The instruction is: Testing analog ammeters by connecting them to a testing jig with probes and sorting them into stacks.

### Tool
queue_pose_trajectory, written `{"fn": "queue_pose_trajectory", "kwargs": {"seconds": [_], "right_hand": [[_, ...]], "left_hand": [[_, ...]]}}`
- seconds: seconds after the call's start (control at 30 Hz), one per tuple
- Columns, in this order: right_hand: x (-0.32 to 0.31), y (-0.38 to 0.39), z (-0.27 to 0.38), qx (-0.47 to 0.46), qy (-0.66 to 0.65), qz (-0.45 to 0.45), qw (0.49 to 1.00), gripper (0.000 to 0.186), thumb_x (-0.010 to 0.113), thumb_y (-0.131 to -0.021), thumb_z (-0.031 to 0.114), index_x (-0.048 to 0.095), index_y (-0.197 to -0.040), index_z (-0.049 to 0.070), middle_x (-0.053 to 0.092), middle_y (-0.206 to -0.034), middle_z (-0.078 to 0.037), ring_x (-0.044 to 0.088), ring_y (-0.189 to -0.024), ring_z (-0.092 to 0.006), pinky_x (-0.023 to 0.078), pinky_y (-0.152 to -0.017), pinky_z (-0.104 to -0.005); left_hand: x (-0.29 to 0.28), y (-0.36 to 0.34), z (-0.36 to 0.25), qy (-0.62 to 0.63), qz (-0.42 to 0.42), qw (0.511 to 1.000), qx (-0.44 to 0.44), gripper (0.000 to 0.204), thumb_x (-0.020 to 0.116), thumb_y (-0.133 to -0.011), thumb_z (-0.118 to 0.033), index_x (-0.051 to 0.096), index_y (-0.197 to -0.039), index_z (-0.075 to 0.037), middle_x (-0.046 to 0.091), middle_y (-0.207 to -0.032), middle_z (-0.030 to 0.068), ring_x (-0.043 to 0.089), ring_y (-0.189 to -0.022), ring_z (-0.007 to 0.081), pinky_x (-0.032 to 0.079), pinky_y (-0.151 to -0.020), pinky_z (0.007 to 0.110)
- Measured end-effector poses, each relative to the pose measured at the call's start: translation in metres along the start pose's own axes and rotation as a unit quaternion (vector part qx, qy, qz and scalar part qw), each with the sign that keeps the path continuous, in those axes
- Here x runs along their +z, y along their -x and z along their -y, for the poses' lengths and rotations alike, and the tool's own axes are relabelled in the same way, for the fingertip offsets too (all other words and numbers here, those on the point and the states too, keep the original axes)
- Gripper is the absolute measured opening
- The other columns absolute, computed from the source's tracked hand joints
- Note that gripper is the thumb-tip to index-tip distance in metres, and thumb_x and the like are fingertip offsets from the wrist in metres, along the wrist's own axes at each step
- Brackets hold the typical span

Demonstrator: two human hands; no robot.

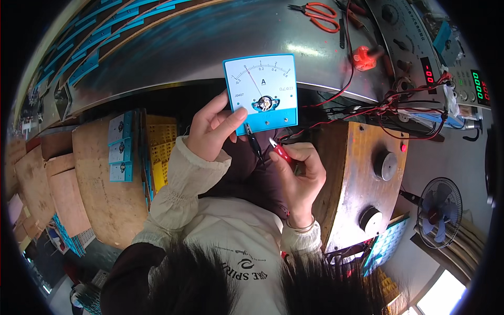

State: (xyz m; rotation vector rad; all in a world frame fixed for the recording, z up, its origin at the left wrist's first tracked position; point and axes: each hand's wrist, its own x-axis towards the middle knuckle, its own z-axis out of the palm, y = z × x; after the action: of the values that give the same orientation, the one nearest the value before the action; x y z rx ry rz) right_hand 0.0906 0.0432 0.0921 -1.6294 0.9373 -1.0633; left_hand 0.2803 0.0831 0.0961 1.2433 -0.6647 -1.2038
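Note:
My left hand (212, 131) grips the lower left corner of a square analogue panel meter (261, 93) with a white dial and blue frame, held upright facing me. A black alligator clip (253, 140) hangs from the meter's bottom edge. My right hand (299, 176) pinches a red alligator clip (281, 152) just below the meter, its tip pointing up toward the meter's underside, apart from it. Red and black leads (362, 110) run from the clips to the right.
A metal bench top (184, 47) lies behind the meter, with red-handled pliers (320, 14) on it. A power supply with lit digit displays (462, 84) stands at right. A wooden box with two black knobs (375, 178), a small fan (438, 210), and several more blue meters (121, 147) at left.

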Motion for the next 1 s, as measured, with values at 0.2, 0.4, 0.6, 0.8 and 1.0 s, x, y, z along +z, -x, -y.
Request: {"fn": "queue_pose_trajectory", "kwargs": {"seconds": [0.2,0.4,0.6,0.8,1.0], "right_hand": [[0.005,-0.022,0.000,-0.084,0.141,-0.004,0.986,0.022,0.079,-0.068,-0.005,0.059,-0.075,-0.001,0.061,-0.071,-0.011,0.058,-0.060,-0.0215,0.047,-0.055,-0.0286],[0.021,-0.025,-0.002,-0.050,0.083,-0.011,0.995,0.026,0.081,-0.072,0.002,0.060,-0.087,0.000,0.062,-0.073,-0.006,0.056,-0.060,-0.0108,0.046,-0.053,-0.0231],[0.010,-0.031,0.023,-0.065,0.170,-0.058,0.982,0.083,0.089,-0.056,0.012,0.045,-0.125,-0.004,0.046,-0.127,-0.022,0.050,-0.112,-0.0350,0.047,-0.090,-0.0376],[-0.044,-0.026,0.008,-0.021,0.196,-0.076,0.977,0.114,0.086,-0.060,0.026,0.017,-0.142,-0.013,0.040,-0.132,-0.031,0.044,-0.119,-0.0457,0.042,-0.096,-0.0449],[-0.214,0.043,-0.028,0.164,0.284,-0.329,0.886,0.101,0.089,-0.053,0.033,0.037,-0.130,-0.008,0.054,-0.117,-0.023,0.057,-0.105,-0.0321,0.050,-0.085,-0.0384]], "left_hand": [[0.008,-0.001,-0.003,0.003,-0.002,1.000,0.004,0.055,0.062,-0.092,-0.021,0.041,-0.139,-0.001,0.066,-0.094,0.0044,0.058,-0.067,0.0077,0.042,-0.055,0.021],[0.002,-0.004,-0.011,0.019,-0.023,0.999,0.013,0.049,0.061,-0.092,-0.020,0.045,-0.134,-0.001,0.065,-0.092,0.0045,0.058,-0.066,0.0088,0.043,-0.054,0.021],[0.014,-0.004,-0.010,0.012,0.000,1.000,-0.018,0.050,0.061,-0.092,-0.016,0.044,-0.136,0.000,0.065,-0.096,0.0024,0.057,-0.074,0.0061,0.043,-0.060,0.020],[0.098,0.004,0.004,-0.003,0.116,0.992,0.042,0.051,0.053,-0.093,-0.001,0.033,-0.139,0.008,0.057,-0.119,0.0104,0.055,-0.103,0.0116,0.044,-0.088,0.025],[0.132,0.021,0.032,-0.131,0.276,0.952,0.004,0.055,0.054,-0.091,-0.002,0.035,-0.142,0.001,0.063,-0.104,0.0098,0.057,-0.086,0.0084,0.043,-0.076,0.019]]}}
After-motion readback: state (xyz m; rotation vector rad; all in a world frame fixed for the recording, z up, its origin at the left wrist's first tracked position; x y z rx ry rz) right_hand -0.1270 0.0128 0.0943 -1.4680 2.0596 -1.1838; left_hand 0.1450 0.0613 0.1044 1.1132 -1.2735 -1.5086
